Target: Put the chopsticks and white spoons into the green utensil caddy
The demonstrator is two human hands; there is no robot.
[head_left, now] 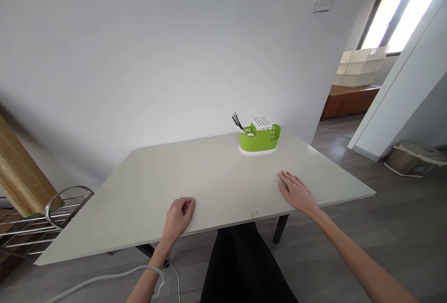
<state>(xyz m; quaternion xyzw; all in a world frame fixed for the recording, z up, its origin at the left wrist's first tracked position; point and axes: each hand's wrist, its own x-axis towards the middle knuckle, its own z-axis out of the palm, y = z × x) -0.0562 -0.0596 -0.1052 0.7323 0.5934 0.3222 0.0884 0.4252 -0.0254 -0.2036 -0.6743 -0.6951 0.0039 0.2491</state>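
Note:
My left hand (179, 216) rests on the near edge of the white table (153, 177), its fingers curled in towards the thumb. Nothing shows in its grasp. Farther right, my right hand (296, 191) lies palm down on the tabletop, fingers stretched out and thumb apart, holding nothing. Beyond it, near the wall, stands a green cutlery caddy (256, 143) with a white base and a white slotted top. Black chopsticks (237, 120) and some white utensils lean out of its left compartment. Neither hand touches the caddy.
A metal wire rack (66, 205) and a rolled bamboo mat (28, 172) are at the left. A pale cable (115, 276) crosses in front of my left forearm. White stacked bins (359, 68) sit by the window; a bin-like container (412, 158) stands on the floor at right.

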